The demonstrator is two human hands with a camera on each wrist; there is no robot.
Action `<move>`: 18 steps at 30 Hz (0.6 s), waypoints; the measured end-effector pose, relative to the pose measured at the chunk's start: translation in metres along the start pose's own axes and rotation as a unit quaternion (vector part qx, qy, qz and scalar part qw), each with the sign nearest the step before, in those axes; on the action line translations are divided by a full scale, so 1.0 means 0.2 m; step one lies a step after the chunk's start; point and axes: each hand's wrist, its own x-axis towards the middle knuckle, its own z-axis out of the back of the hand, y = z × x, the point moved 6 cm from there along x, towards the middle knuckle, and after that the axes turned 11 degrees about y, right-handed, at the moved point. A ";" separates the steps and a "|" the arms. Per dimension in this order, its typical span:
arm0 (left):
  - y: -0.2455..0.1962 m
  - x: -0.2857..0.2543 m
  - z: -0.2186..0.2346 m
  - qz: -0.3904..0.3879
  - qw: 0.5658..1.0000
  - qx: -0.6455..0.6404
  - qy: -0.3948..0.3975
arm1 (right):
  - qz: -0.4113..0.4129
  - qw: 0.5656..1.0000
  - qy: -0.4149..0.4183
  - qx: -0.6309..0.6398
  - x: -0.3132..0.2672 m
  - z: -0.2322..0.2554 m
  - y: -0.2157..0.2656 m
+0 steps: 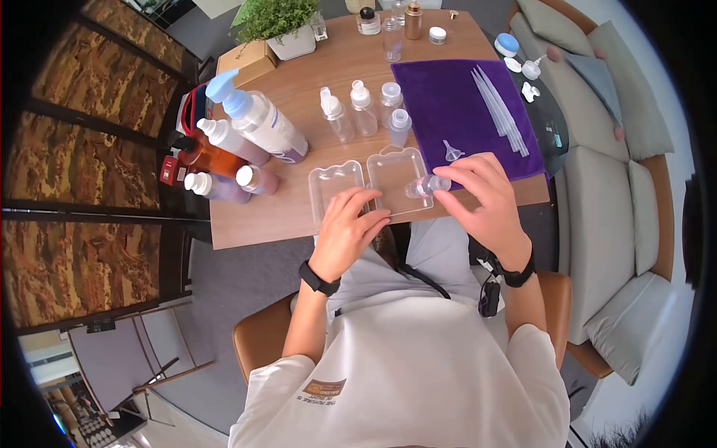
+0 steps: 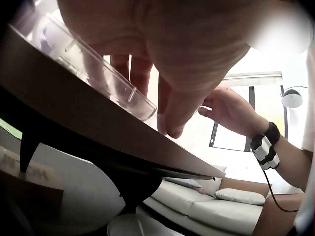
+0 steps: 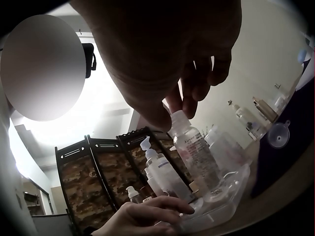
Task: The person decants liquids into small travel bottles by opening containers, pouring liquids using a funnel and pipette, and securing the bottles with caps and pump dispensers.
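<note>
An opened clear plastic case lies with its two halves side by side near the table's front edge. My right hand pinches a small clear bottle by its whitish cap, between thumb and fingers. That bottle tilts over the right half of the case, its base inside the rim in the right wrist view. My left hand rests over the left half, fingers loosely bent and reaching across to the middle. In the left wrist view its thumb is beside the case wall.
Several empty clear bottles stand behind the case. A purple cloth at the right holds a small funnel and long clear strips. Large pump and lotion bottles crowd the left side. A potted plant stands at the back.
</note>
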 end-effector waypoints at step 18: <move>0.00 0.18 -0.03 0.058 0.982 -0.144 -0.109 | 0.034 0.997 0.056 0.040 0.13 -0.19 0.05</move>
